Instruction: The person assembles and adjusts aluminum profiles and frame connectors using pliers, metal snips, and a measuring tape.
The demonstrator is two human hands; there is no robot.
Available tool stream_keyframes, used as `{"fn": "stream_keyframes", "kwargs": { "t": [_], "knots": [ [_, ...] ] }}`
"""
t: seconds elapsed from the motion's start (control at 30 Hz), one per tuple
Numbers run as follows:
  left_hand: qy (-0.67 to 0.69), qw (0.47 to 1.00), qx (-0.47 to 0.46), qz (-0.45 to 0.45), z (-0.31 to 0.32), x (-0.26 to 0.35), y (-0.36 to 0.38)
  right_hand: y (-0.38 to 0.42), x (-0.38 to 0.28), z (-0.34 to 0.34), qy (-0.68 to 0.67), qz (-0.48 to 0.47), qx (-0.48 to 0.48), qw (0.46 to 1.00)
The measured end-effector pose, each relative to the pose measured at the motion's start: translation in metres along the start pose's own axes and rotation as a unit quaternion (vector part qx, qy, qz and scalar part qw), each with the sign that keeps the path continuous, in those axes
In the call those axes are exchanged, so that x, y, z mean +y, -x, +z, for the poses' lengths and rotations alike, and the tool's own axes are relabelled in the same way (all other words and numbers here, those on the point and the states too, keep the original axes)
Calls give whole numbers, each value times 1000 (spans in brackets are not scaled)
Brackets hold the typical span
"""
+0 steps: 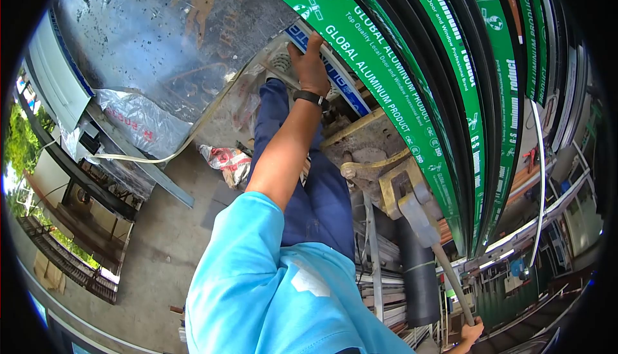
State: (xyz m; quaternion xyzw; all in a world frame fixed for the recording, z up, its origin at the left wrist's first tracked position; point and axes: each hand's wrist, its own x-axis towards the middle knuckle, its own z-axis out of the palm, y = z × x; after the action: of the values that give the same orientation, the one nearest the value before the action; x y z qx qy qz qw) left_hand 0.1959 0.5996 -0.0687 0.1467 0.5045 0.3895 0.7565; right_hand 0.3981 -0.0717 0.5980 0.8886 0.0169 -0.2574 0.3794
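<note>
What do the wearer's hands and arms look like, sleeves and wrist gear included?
Left hand: no glove, black wristband with a small pale detail; light-blue sleeve ending above the elbow. Right hand: no glove either; the frame cuts off its arm, so its sleeve can't be made out.

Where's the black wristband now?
The black wristband is upper centre in the head view, around the wrist of the left hand, left of green printed strips.

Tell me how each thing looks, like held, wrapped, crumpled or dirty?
Right hand: closed round lever
Lever: held, slanting
Left hand: on blue-and-white strip, grip unclear
Blue-and-white strip: touched
Green film: wrapped on long strips
Clear plastic: crumpled
Wristband: worn
Metal surface: stained
</note>
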Motion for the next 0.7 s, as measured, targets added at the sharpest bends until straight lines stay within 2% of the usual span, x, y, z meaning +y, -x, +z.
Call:
{"fn": "stream_keyframes", "kwargs": {
  "t": [0.1,0.3,0.4,0.5,0.7],
  "knots": [
    [11,1000,7,-11,1,1,-3,0,-5,-4,-10,16,-23,1000],
    [9,1000,13,1,13,14,-2,3,-17,-10,-19,18,-13,1000],
    [-1,1000,18,9,18,19,1,4,-15,-8,-6,-10,2,1000],
    [-2,1000,10,2,17,19,1,1,-8,-4,-33,8,-6,999],
    [-24,999,25,42,22,20,3,0,-3,-2,-24,7,-9,1000]
  ]
}}
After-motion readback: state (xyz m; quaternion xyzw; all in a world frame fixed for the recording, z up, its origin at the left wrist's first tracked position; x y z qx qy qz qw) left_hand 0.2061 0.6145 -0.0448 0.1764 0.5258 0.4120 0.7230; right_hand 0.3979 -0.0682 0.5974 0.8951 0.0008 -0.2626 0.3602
